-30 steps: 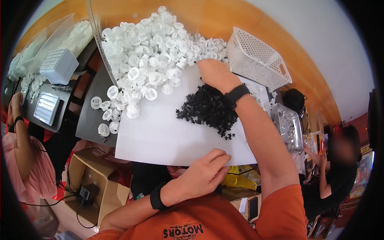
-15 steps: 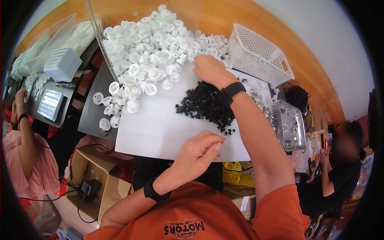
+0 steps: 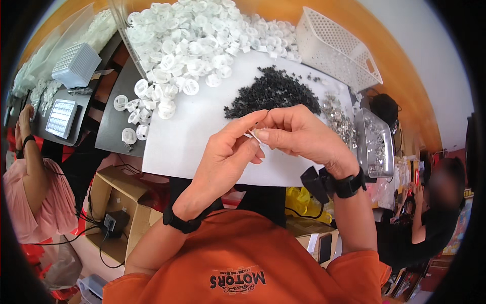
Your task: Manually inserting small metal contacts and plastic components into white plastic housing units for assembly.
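Observation:
My left hand (image 3: 226, 154) and my right hand (image 3: 302, 136) meet over the near part of the white board (image 3: 177, 147). Between their pinched fingertips is a small white plastic part (image 3: 256, 139), mostly covered by the fingers, so its full shape does not show. Just beyond the hands spreads a heap of small black cross-shaped plastic pieces (image 3: 276, 91). Further back, a large pile of round white plastic parts (image 3: 187, 43) fills the far left of the board. Small shiny metal pieces (image 3: 340, 119) lie scattered beyond my right hand.
A white perforated basket (image 3: 336, 45) stands at the far right, with a clear plastic tray (image 3: 375, 144) of small pieces nearer. Loose white parts sit on the dark table (image 3: 114, 131) at left. An open cardboard box (image 3: 114, 202) is below. Other people work at both sides.
My right hand has come back from the white pile to join my left hand, which has moved slightly up. A small white part now shows between the fingers. The view has shifted slightly.

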Demonstrator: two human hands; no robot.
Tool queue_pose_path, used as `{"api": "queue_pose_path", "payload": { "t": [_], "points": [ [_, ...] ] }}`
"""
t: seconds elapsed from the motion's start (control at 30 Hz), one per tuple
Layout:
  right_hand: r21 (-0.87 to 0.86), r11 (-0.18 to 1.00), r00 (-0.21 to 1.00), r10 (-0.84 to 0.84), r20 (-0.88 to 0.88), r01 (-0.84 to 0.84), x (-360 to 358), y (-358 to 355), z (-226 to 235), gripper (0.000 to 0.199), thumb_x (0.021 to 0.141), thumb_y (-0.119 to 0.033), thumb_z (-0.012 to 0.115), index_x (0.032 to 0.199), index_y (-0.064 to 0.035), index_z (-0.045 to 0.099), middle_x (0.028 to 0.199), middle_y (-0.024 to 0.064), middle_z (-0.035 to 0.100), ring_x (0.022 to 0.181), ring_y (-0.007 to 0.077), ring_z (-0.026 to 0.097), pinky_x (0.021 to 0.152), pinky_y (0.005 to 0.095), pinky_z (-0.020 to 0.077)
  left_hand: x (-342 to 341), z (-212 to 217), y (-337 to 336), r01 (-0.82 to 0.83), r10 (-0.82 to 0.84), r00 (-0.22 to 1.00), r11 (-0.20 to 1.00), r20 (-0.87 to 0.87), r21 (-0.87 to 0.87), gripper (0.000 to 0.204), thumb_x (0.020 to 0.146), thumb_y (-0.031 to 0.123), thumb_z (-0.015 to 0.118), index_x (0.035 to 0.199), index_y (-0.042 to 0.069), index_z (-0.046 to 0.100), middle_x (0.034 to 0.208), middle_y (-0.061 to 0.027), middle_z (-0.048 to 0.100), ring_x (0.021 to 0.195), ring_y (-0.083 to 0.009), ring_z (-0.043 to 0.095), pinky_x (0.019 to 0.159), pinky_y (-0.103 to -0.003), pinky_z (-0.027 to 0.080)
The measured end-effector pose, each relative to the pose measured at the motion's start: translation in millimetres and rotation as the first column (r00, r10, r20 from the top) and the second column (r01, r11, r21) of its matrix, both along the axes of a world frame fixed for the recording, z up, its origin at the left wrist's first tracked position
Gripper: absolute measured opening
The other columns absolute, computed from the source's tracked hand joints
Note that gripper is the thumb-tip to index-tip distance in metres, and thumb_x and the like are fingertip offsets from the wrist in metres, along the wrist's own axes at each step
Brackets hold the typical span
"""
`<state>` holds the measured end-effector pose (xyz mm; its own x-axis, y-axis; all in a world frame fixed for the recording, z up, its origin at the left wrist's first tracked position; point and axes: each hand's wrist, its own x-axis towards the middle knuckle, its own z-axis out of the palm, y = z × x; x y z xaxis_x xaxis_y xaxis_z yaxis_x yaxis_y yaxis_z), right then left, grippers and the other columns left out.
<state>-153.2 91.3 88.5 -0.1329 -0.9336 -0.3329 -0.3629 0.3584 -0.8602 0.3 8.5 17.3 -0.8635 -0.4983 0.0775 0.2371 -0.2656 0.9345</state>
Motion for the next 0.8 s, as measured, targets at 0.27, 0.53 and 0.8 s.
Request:
{"api": "queue_pose_path", "payload": {
  "t": [0.27,0.53,0.8],
  "points": [
    [-0.205,0.882,0.905,-0.413,0.101,0.425,19,46,-30,0.022,0.090,-0.021,0.060,0.082,-0.0010,0.054,0.067,-0.0003,0.055,0.059,0.0041,0.046,0.048,0.0201,0.0361,-12,2,13,0.012,-0.027,0.983,0.997,0.181,0.083,0.031,0.090,0.004,0.051,0.120,-0.001,0.055,0.077,-0.0058,0.060,0.060,-0.0087,0.057,0.054,-0.023,0.050],
    [-0.340,0.838,0.901,-0.425,0.084,0.427,15,64,-50,0.022,0.092,-0.018,0.055,0.078,-0.0020,0.052,0.064,-0.0009,0.051,0.057,0.0051,0.041,0.048,0.0233,0.0343,-21,3,28,0.107,-0.111,0.990,0.993,0.086,0.048,0.039,0.091,0.003,0.046,0.131,-0.001,0.044,0.082,-0.0074,0.060,0.063,-0.0092,0.057,0.055,-0.023,0.050],
    [-0.112,0.874,0.845,-0.413,0.341,0.473,16,78,-44,0.024,0.094,-0.021,0.052,0.078,-0.0039,0.053,0.065,-0.0035,0.050,0.057,0.0024,0.039,0.048,0.0202,0.0321,-21,-8,23,0.219,-0.219,0.974,0.976,0.056,0.000,0.038,0.095,0.015,0.048,0.130,-0.001,0.045,0.084,-0.0073,0.060,0.066,-0.0107,0.059,0.057,-0.023,0.051]
  ]
}}
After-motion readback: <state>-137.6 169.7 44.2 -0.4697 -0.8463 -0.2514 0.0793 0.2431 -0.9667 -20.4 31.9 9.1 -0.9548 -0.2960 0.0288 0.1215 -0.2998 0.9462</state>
